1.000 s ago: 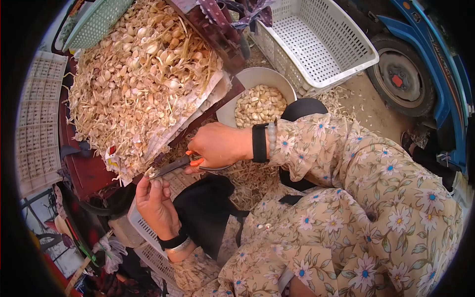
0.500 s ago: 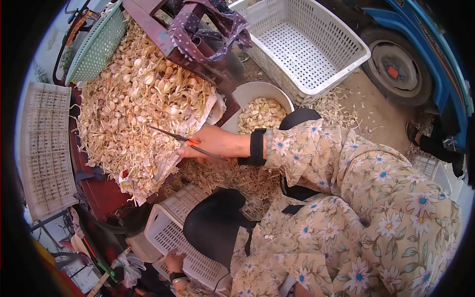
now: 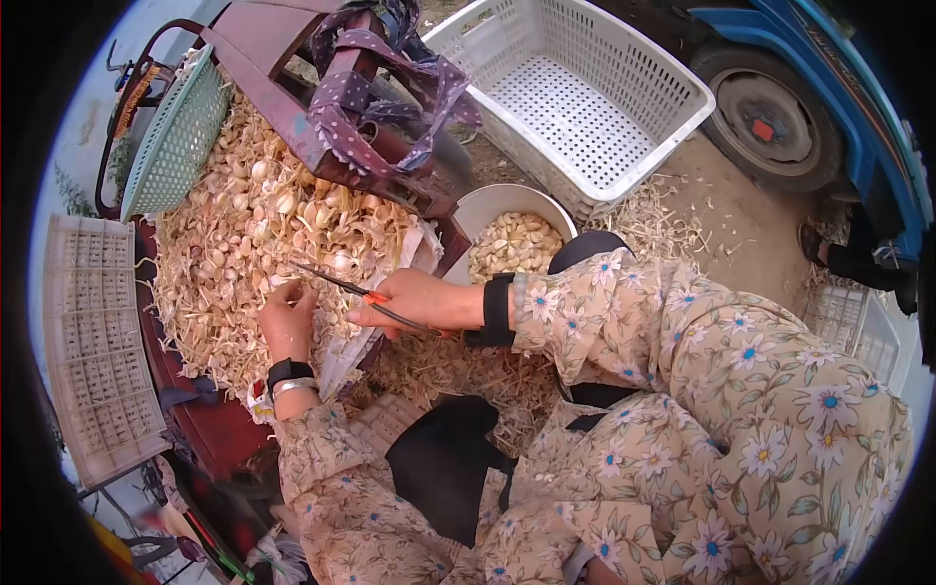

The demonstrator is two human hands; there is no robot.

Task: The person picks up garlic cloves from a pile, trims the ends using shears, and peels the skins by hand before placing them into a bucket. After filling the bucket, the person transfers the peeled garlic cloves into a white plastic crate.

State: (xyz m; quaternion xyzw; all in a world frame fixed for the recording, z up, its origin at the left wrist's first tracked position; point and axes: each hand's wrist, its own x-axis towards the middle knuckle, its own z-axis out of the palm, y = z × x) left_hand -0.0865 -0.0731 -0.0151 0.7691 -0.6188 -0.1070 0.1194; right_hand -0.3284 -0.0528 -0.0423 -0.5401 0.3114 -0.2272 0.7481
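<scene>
My right hand (image 3: 414, 298) is closed round a pair of scissors (image 3: 336, 281) with dark blades and an orange-and-black handle. The blades point left over a heap of garlic (image 3: 263, 210), where bulbs lie among loose cloves, dry stalks and papery skins. At the near part of this heap is my left hand (image 3: 288, 320), its fingers curled in by the scissor tips; whatever they pinch is too small or hidden to make out. A white bucket (image 3: 561, 216) of separated garlic cloves (image 3: 515, 244) stands just beyond my right wrist.
A large white perforated crate (image 3: 673, 146) stands at the back, near a blue vehicle's wheel (image 3: 765, 122). A green basket (image 3: 171, 146) leans at the heap's left, above a pale crate (image 3: 97, 351). Dotted cloth (image 3: 341, 122) hangs on a dark red frame (image 3: 263, 78).
My left hand has come up from low by the crate near my knee to the garlic heap. My right hand still holds the scissors in nearly the same place.
</scene>
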